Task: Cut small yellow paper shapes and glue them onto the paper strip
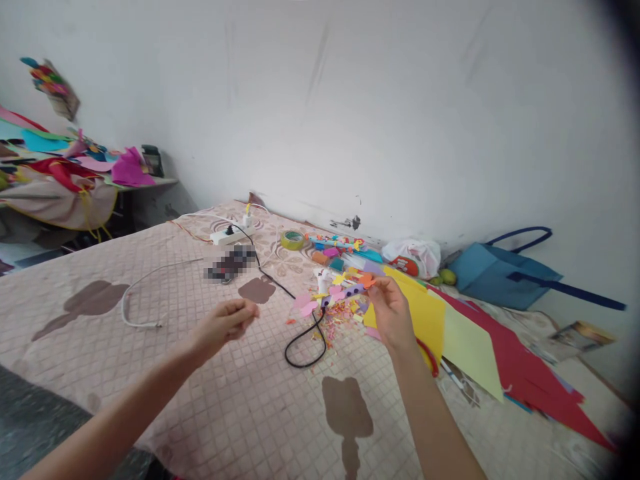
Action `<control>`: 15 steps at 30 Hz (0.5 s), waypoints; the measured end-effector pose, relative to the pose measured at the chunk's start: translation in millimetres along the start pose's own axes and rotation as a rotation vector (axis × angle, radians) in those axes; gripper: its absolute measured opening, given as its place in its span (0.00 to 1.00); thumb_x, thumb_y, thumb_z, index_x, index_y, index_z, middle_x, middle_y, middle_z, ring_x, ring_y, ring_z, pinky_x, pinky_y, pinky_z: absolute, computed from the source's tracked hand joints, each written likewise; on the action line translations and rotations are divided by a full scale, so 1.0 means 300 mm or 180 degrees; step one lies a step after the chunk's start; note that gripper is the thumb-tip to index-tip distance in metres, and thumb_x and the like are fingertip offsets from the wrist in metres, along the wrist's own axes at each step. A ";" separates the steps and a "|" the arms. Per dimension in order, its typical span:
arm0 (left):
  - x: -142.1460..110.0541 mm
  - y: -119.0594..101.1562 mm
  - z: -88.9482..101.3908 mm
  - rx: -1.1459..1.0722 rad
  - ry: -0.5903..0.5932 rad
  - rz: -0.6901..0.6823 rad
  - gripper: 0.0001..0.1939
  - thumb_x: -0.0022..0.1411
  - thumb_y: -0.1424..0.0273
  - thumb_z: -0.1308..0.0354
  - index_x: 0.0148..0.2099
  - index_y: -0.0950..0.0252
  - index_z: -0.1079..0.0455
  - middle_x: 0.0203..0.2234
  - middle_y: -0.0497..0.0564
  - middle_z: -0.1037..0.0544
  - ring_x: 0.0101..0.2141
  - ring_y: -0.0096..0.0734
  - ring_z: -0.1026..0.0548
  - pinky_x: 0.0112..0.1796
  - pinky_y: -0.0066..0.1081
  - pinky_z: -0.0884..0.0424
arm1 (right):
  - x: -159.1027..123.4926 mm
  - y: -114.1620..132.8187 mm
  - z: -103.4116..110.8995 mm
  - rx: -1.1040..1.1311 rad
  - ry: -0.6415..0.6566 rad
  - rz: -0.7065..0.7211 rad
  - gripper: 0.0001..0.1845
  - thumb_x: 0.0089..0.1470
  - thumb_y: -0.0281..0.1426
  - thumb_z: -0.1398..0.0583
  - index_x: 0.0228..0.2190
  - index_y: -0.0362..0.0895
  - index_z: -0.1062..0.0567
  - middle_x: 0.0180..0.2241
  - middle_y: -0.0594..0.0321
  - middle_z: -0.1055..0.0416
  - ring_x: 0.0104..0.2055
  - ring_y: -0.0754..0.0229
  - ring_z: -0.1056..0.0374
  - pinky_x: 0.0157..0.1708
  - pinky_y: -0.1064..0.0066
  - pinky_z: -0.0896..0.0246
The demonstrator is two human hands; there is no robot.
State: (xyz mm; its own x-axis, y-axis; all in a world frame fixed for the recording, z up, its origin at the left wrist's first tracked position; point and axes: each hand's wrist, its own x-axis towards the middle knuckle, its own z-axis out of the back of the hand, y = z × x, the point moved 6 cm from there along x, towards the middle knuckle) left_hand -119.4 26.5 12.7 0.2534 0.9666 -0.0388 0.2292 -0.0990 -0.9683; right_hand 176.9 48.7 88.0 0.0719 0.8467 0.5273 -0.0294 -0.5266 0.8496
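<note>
My right hand [393,312] pinches an orange paper cutout [368,280] between thumb and fingers. Against the cutout lies a purple strip with dark dots [354,290]; whether the two are joined I cannot tell. My left hand [231,320] is held above the bedspread with its fingertips pressed together; what they hold, if anything, is too small to make out. Pink paper cutouts [306,305] and a heap of small paper scraps [340,323] lie between my hands. A black cord [305,367] loops in front of the scraps.
A power strip [233,235], green-yellow tape roll [293,240] and decorated stick [335,242] lie toward the wall. Yellow sheets [420,307], red sheets [520,360] and a blue bag [500,273] are on the right. A white cable [125,303] curves at left.
</note>
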 end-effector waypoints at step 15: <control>0.003 -0.273 -0.223 0.2208 -0.0095 -0.1603 0.08 0.55 0.67 0.43 0.36 0.64 0.27 0.28 0.48 0.31 0.24 0.22 0.36 0.25 0.23 0.40 | -0.048 0.076 -0.118 -0.0722 0.1043 0.0320 0.04 0.55 0.33 0.43 0.29 0.47 0.32 0.45 0.58 0.36 0.51 0.54 0.41 0.50 0.60 0.47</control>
State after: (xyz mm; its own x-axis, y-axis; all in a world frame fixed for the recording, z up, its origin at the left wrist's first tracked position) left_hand -75.0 19.7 108.6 0.2487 0.8632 0.4393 -0.3215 0.5014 -0.8033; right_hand 139.9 27.4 100.3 -0.2627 0.7907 0.5529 -0.2417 -0.6087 0.7557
